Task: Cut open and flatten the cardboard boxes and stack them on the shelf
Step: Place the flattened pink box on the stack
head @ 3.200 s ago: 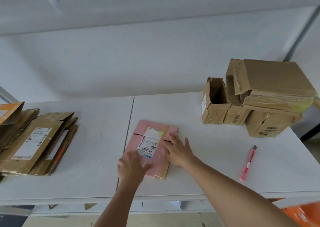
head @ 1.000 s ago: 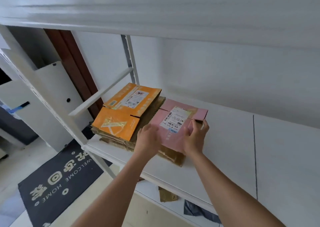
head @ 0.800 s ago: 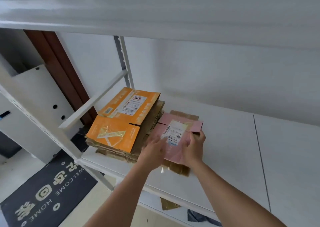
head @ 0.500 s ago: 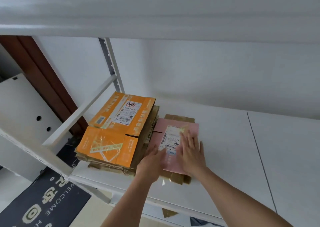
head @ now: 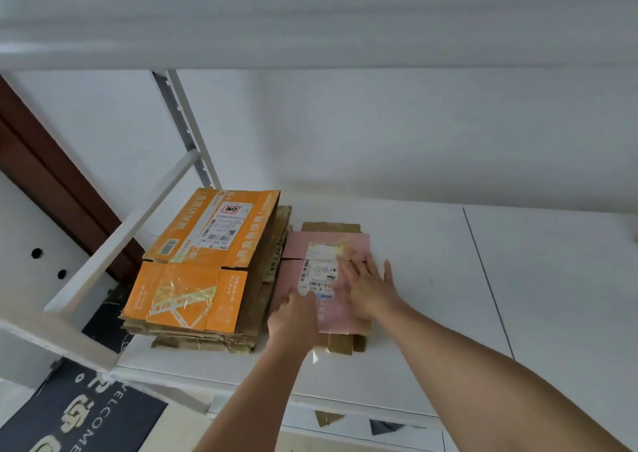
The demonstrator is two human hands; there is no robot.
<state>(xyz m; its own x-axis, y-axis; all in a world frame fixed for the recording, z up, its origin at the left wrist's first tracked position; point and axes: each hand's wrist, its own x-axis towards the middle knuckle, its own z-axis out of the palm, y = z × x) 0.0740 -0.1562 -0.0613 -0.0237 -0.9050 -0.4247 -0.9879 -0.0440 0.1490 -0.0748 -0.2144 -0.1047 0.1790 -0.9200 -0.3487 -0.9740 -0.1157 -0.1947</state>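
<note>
Pink flattened box [head: 328, 244] now lies on the shelf [head: 431, 279], on top of a flattened brown box [head: 340, 343] whose edges show beyond it at the far and near ends. It sits just right of the taller stack of flattened boxes [head: 241, 331] topped by the orange box [head: 193, 279], close against that stack's side. About three seconds ago the pink box was still on the white surface further right, being pressed flat near the uncut boxes and the pink cutter. One second ago both hands held it tilted in the air over the shelf. Half a second ago it was down with the hands on top. Since then the camera has shifted only slightly and the box has not visibly moved.

Judgement: this box is cut, flattened and stacked; the step in hand is the final press and squaring-up. The uncut boxes are out of view at present, so the task as a whole appears unfinished.

Left hand [head: 293, 317]: rests at the near left part of the pink box, seen from the back; fingers [head: 293, 301] reach forward to the shipping label [head: 319, 272]. Their curl is blurred, but nothing is held. Right hand [head: 369, 289]: palm down on the right half of the pink box, fingers [head: 348, 265] straight and spread, thumb out to the right over the shelf surface. It presses; it does not grip.
</note>
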